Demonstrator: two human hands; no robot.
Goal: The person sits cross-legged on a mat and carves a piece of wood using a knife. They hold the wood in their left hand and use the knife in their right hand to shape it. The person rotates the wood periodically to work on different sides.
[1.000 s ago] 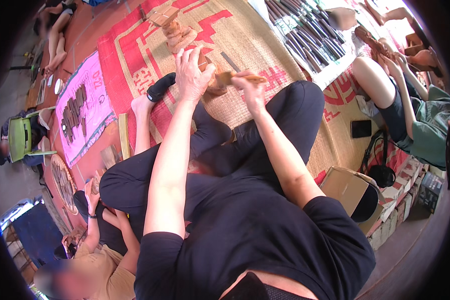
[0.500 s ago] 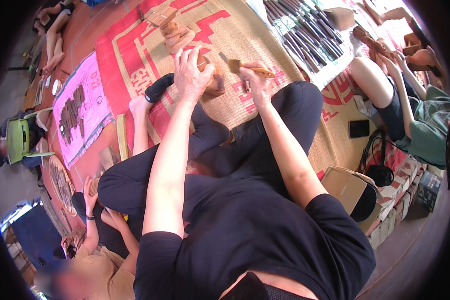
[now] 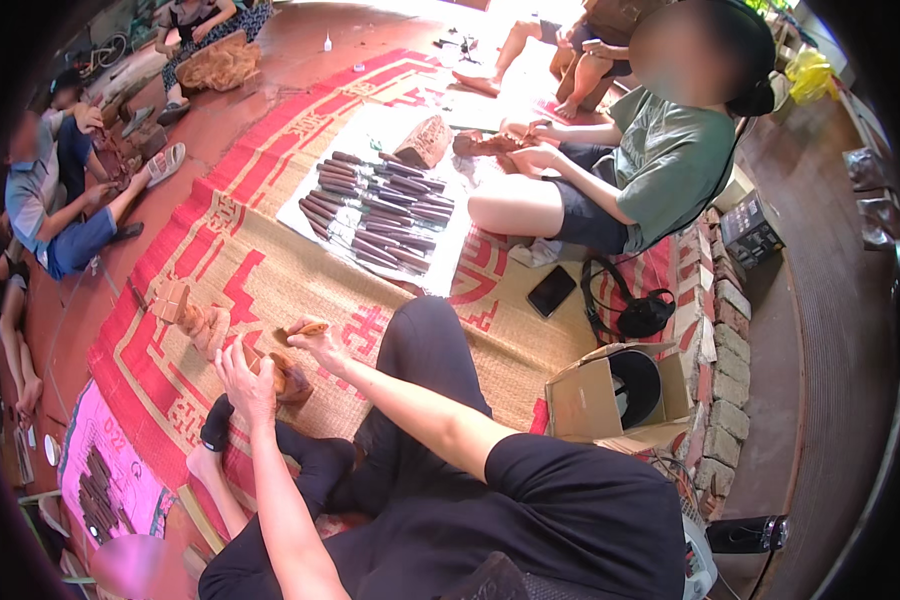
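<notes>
My left hand (image 3: pixel 245 382) is closed over the middle of a brown wooden carving (image 3: pixel 208 326), which lies on the woven mat. A dark, rough end of the wood shows beside my fingers. Just to the right, my right hand (image 3: pixel 320 350) grips a flat brush by its wooden handle (image 3: pixel 312 328). The brush's bristle end points left, close to the carving but apart from it. At the carving's far end sits a squared wooden block (image 3: pixel 170 300); whether the two are one piece I cannot tell.
Several dark-handled carving tools (image 3: pixel 380 205) lie on a white sheet ahead, more on a pink cloth (image 3: pixel 140 480) at lower left. A person in green (image 3: pixel 660 150) holds a carving at right. Nearby are a phone (image 3: pixel 552 290), a cardboard box (image 3: pixel 580 400) and a brick edge (image 3: pixel 730 370).
The view has swung to the right, so my hands, the carving and the mat appear further left and lower. Both hands keep their holds on the carving and the brush.
</notes>
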